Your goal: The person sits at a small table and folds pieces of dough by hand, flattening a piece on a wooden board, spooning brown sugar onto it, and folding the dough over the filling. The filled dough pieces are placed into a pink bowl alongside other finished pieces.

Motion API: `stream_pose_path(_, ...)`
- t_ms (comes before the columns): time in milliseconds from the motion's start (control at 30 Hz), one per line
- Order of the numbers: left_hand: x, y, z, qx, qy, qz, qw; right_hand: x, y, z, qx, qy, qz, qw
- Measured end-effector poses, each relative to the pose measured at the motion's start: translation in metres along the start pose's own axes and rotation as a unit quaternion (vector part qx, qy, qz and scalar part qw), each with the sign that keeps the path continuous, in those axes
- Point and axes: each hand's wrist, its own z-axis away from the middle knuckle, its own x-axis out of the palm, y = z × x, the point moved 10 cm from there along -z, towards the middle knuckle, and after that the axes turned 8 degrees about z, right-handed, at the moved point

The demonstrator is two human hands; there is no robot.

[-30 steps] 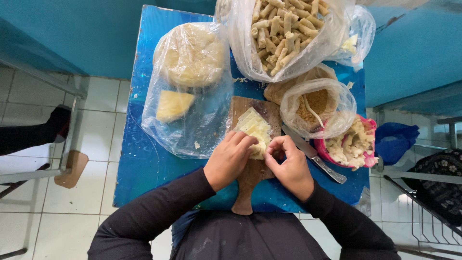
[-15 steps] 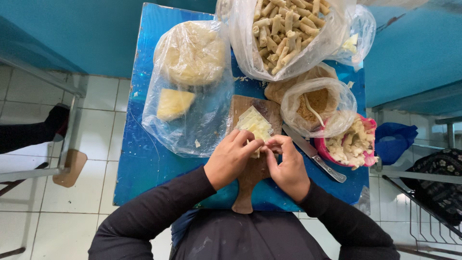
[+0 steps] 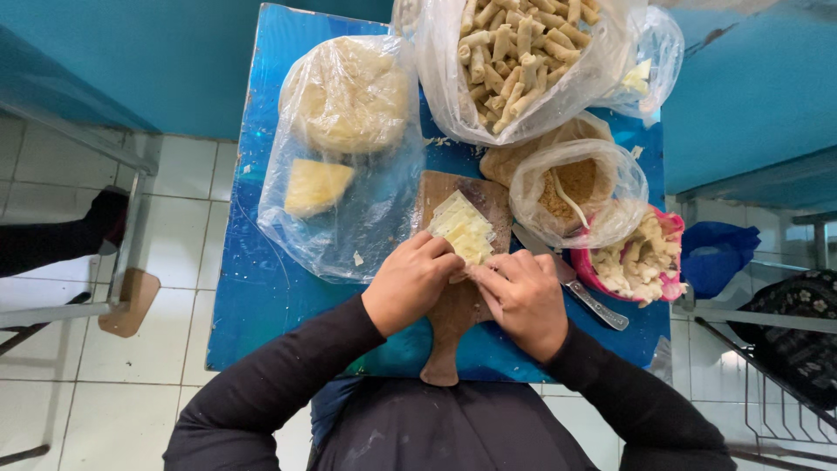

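A wooden cutting board (image 3: 453, 323) with a handle lies on the small blue table (image 3: 261, 288). On it sits a stack of pale yellow cut strips (image 3: 462, 228). My left hand (image 3: 408, 281) and my right hand (image 3: 523, 298) meet at the near end of the stack, fingertips pinching a piece between them. The piece itself is mostly hidden by my fingers. Both sleeves are black.
A clear bag (image 3: 344, 148) holds a round pale block and a wedge. A big bag of rolled sticks (image 3: 523, 52) sits at the back. A bag of crumbs (image 3: 575, 187), a pink bowl (image 3: 667, 288) of pieces and a knife (image 3: 584, 296) lie right. Tiled floor and chairs surround the table.
My hands slid a little toward me along the board, uncovering more of the yellow stack. They stay pressed together on a piece.
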Motion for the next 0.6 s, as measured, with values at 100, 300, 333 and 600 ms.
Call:
stream_pose_path(100,-0.003,0.006,-0.002,0.005,-0.003,0.009,1.0,0.007,0.016,-0.003,0.049,-0.008,-0.06,0.997)
stream_pose_path(300,-0.002,0.005,-0.003,-0.014,-0.001,-0.009,1.0,0.014,0.022,-0.003,0.065,-0.021,-0.097,0.993)
stream_pose_path(333,-0.001,0.004,-0.003,-0.019,0.0,-0.013,1.0,0.015,0.022,-0.002,0.06,-0.022,-0.096,0.993)
stream_pose_path(600,0.003,-0.021,-0.011,-0.087,0.006,0.009,0.996,0.047,0.046,-0.009,0.15,-0.044,-0.129,0.979)
